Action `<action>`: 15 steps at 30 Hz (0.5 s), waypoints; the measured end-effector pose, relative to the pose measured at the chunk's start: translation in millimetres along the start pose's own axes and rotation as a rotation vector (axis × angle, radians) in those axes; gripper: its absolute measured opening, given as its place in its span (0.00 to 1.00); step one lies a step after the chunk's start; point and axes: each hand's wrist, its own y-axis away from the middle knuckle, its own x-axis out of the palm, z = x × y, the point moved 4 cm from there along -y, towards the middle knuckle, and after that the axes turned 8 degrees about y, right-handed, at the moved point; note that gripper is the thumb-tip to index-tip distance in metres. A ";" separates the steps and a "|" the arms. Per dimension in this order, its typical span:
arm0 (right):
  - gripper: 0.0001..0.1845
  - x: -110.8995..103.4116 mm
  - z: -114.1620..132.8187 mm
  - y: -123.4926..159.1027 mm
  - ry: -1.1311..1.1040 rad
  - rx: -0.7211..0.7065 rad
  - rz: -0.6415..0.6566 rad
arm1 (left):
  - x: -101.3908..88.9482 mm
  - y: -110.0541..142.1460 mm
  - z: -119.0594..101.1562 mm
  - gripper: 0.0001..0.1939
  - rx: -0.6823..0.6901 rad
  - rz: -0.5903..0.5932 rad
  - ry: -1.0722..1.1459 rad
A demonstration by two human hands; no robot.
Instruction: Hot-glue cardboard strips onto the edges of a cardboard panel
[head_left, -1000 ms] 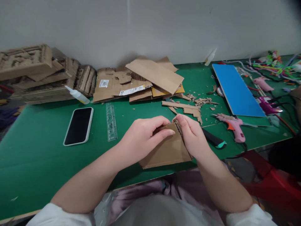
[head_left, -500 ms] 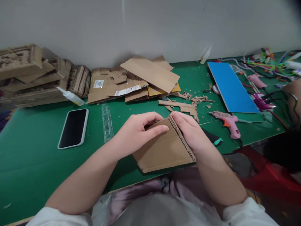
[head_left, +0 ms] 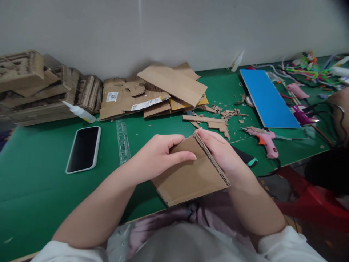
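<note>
Both my hands hold a brown cardboard piece (head_left: pixel 188 178) with layered edges at the table's front edge, its face tilted toward me. My left hand (head_left: pixel 166 156) grips its upper left side, thumb lying on the face and fingers hidden behind. My right hand (head_left: pixel 215 147) presses along the corrugated right edge, with the fingers close together and partly out of sight. Just beyond lie torn cardboard scraps (head_left: pixel 218 125). Right of my right hand is a dark tool with a teal end (head_left: pixel 247 158), partly covered by the hand.
A phone (head_left: pixel 83 149), a clear ruler (head_left: pixel 123 142) and a glue bottle (head_left: pixel 79 111) lie left. Cardboard sheets (head_left: pixel 174 83) and stacked cardboard (head_left: pixel 35 94) line the wall. Right are a pink glue gun (head_left: pixel 265 140), a blue board (head_left: pixel 269 98) and another person's arm (head_left: pixel 338 109).
The cardboard piece has shifted slightly toward me, its lower corner now past the table's edge. Both hands keep their hold. The view has moved a little.
</note>
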 end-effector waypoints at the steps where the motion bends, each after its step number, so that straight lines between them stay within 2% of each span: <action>1: 0.16 -0.2 -0.1 -0.1 0.000 0.003 -0.006 | 0.0 0.1 0.0 0.16 0.002 -0.004 -0.005; 15: 0.15 -1.2 -1.0 0.7 0.086 0.021 -0.036 | 1.2 -0.2 -1.3 0.18 0.002 -0.024 -0.014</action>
